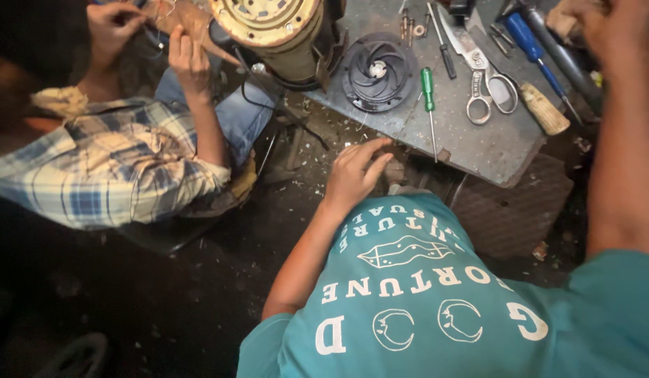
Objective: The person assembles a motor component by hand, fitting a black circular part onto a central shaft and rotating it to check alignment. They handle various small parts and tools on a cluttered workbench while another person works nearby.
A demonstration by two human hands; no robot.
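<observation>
— What could you not make out?

— The right hand (583,21) was cut off at the top corner, so I could not tell whether it was closed on anything. It was up by the blue-handled tools (527,35).

— And the left hand (356,171)?

— It was loosely curled with nothing in it, fingertips at the near edge of the worktop (478,150), just below the green screwdriver (428,87). The two hands were well apart.

— What lay on the worktop?

— It was a scratched grey metal sheet. On it lay a black impeller disc (378,72), scissors (482,80) and a wooden handle (546,110). A tall motor body (279,31) stood at its far end, its top cut off.

— The room?

— It had a dark, dirty floor (198,294) with bits of debris. Another person in a plaid shirt (114,164) sat to the left, both hands on something brown that I could not identify.
</observation>
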